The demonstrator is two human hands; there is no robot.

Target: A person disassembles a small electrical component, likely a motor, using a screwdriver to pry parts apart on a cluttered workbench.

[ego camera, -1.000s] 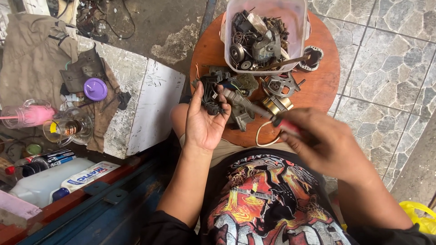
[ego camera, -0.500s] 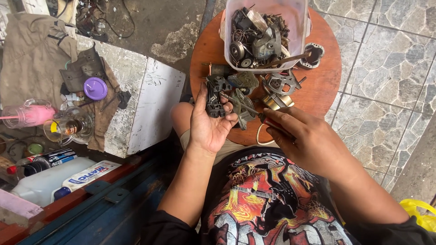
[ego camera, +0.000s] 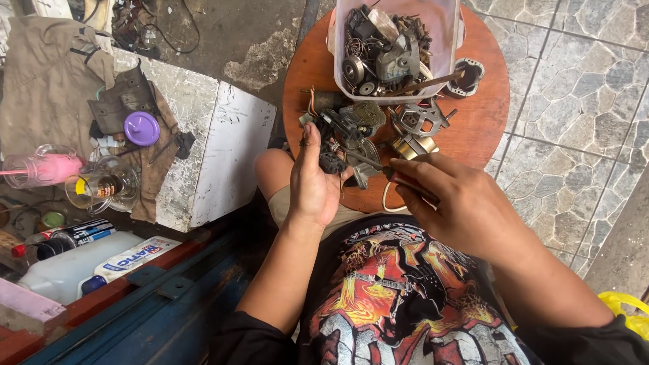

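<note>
A: Okay, surface first?

B: Round reddish-brown wooden table (ego camera: pixel 487 122) over grey stone-pattern floor tiles (ego camera: pixel 574 88). Clear plastic tub (ego camera: pixel 446 40) sits at the table's far edge, full of metal parts; more loose metal parts (ego camera: pixel 419 118) lie just in front of it.

A: Off to the side?

B: White slab (ego camera: pixel 223 149) beside the table, brown cloth (ego camera: pixel 47 81) draped further out, purple lid (ego camera: pixel 142 128) on it. Pink-filled glass jar (ego camera: pixel 40 169) and a clear glass (ego camera: pixel 101 186) near that. White jug (ego camera: pixel 61 270) and blue metal frame (ego camera: pixel 155 304) at the bottom.

A: Hands?

B: Left hand (ego camera: pixel 311 186) raised, palm toward the table, fingers curled around a dark motor assembly (ego camera: pixel 334 145) above the table's near edge. Closed grip, holding it.

A: Right?

B: Right hand (ego camera: pixel 460 203) comes in from the right, fingers pinched around a screwdriver (ego camera: pixel 385 172), the shaft pointing left to the assembly. Tip contact, cannot tell exactly.

A: Person's pose?

B: Seated, bare knee (ego camera: pixel 270 176) against the table, black printed shirt (ego camera: pixel 405 297) below.
</note>
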